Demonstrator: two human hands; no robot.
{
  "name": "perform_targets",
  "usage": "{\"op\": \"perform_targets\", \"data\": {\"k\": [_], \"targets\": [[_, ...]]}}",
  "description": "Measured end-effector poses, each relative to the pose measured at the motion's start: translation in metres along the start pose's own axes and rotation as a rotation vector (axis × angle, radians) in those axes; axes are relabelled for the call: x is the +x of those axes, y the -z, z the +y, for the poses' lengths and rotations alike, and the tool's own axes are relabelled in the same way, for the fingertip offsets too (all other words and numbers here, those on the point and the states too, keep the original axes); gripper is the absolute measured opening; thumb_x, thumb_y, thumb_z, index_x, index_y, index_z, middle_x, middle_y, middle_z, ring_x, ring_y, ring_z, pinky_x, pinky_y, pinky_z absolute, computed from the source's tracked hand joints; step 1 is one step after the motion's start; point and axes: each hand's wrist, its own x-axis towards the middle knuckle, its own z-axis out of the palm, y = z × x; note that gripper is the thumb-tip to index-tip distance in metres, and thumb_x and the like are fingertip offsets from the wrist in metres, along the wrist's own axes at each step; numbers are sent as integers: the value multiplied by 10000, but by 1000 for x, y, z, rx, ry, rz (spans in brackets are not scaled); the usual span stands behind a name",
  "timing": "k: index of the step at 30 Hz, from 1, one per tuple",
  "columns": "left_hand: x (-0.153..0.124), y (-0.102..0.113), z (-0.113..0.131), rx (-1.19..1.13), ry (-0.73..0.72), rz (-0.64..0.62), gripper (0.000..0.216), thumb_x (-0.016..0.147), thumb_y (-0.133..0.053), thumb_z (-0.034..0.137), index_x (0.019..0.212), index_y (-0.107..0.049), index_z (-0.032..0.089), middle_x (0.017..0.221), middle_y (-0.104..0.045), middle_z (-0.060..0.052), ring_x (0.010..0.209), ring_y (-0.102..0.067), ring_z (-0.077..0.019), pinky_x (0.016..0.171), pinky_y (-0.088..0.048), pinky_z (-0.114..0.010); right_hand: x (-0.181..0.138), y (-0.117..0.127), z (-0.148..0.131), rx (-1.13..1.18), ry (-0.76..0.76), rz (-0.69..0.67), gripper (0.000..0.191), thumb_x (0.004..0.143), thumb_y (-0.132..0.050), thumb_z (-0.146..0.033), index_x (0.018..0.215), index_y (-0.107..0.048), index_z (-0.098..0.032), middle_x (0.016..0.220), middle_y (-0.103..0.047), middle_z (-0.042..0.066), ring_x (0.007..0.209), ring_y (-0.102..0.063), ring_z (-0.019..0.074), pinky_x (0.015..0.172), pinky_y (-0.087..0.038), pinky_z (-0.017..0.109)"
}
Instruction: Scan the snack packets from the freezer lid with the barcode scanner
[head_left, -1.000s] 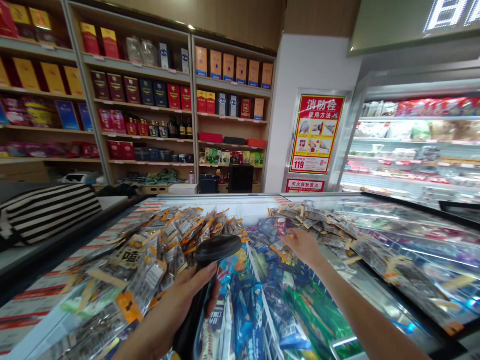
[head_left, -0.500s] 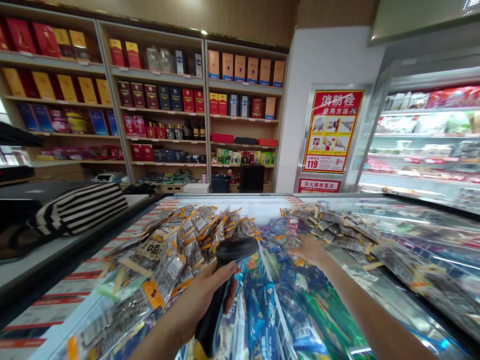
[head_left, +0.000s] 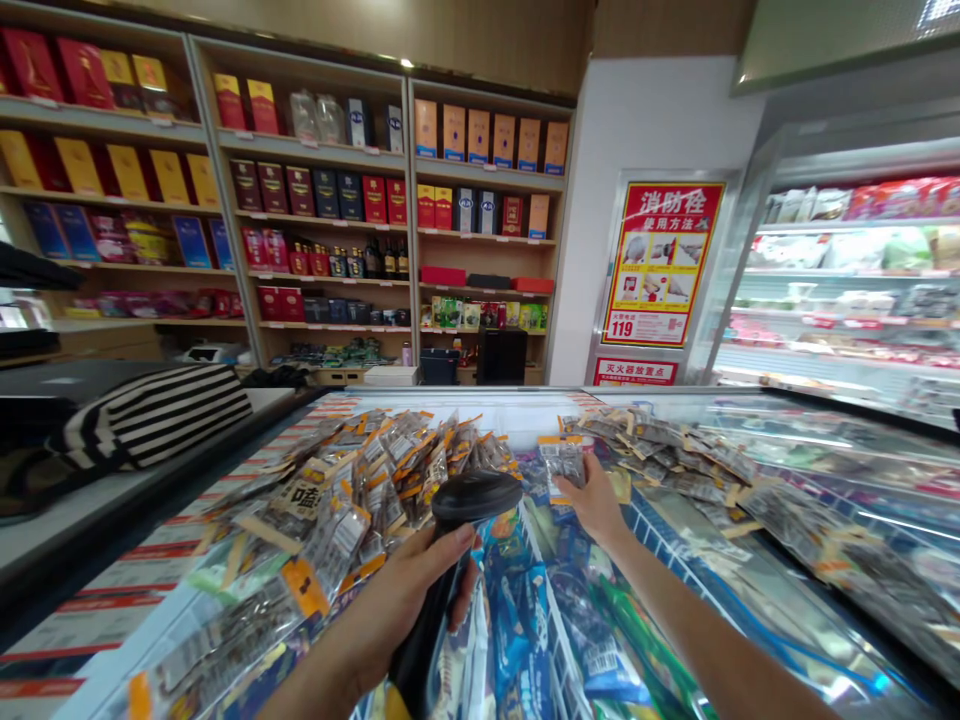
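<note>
My left hand (head_left: 409,605) is wrapped round the handle of a black barcode scanner (head_left: 471,497), held over the open chest freezer (head_left: 517,405). My right hand (head_left: 592,500) reaches forward and grips a small clear snack packet with an orange header (head_left: 561,458), lifted upright above the freezer. Piles of similar orange-tagged packets (head_left: 375,480) lie on the glass lid to the left, and more packets (head_left: 675,455) lie to the right. Blue and green frozen packs (head_left: 525,620) fill the freezer below both hands.
A striped black-and-white bag (head_left: 157,410) lies on the counter at left. Wooden shelves of boxed goods (head_left: 322,190) line the back wall. A red fire-hydrant poster (head_left: 660,265) hangs beside an open chilled display case (head_left: 855,280) at right.
My right hand went down among the packets by the freezer's middle and has come up holding one packet upright. The scanner hand has stayed nearly still; the view shifted slightly left.
</note>
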Motion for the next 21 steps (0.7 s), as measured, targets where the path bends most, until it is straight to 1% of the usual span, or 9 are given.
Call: {"op": "perform_targets", "data": {"k": [5,8,11,13,15,18,19,21], "targets": [[-1,1,-1,-16,-8,16,279,694,-498,440,652,-482,165,491,-535,22,395,-435,-75,420,-339,-199,-2,0,-5,-10,17,17,276,594,-504,-357,802,-446,-186,704,-566,-1,619,-515,148,561,-382,240],[0,3,-3,-1,-15,-21,282,698,-493,444,661,-491,164,501,-553,15,404,-443,-75,429,-343,-197,-4,1,-6,-20,19,27,278,586,-508,-354,801,-448,-187,699,-564,-3,617,-515,146,570,-385,239],[1,5,-4,8,-13,-28,288,698,-491,447,677,-507,160,487,-555,11,405,-449,-77,432,-345,-195,-5,1,-7,-22,18,12,290,593,-507,-350,824,-447,-187,710,-566,-1,628,-523,151,587,-395,248],[2,5,-4,-8,-12,-22,283,695,-497,445,680,-509,163,485,-551,14,405,-454,-80,426,-346,-196,-4,0,-4,-11,5,9,330,596,-515,-351,871,-447,-183,733,-575,8,648,-537,162,605,-407,261],[3,6,-4,-28,-30,-5,276,691,-502,440,665,-506,165,486,-542,20,400,-452,-81,418,-348,-197,1,-3,0,28,-21,17,427,598,-523,-338,982,-424,-178,787,-594,25,682,-557,174,631,-420,275],[6,7,-3,-50,-59,47,274,684,-512,428,636,-508,158,491,-531,20,392,-447,-78,408,-349,-199,12,-14,3,70,-63,32,596,613,-517,-312,1157,-329,-161,905,-603,60,747,-578,183,673,-432,292],[7,7,-2,-58,-63,65,277,684,-511,427,629,-509,155,497,-532,18,393,-447,-78,407,-349,-198,17,-19,2,57,-72,32,608,625,-505,-310,1180,-320,-145,947,-595,78,786,-576,188,691,-431,294],[8,6,-1,-70,-69,87,283,684,-508,430,619,-507,154,505,-532,17,392,-445,-76,402,-343,-196,24,-33,-6,14,-81,8,548,659,-472,-305,1164,-369,-118,991,-583,101,871,-559,198,731,-422,290]]}}
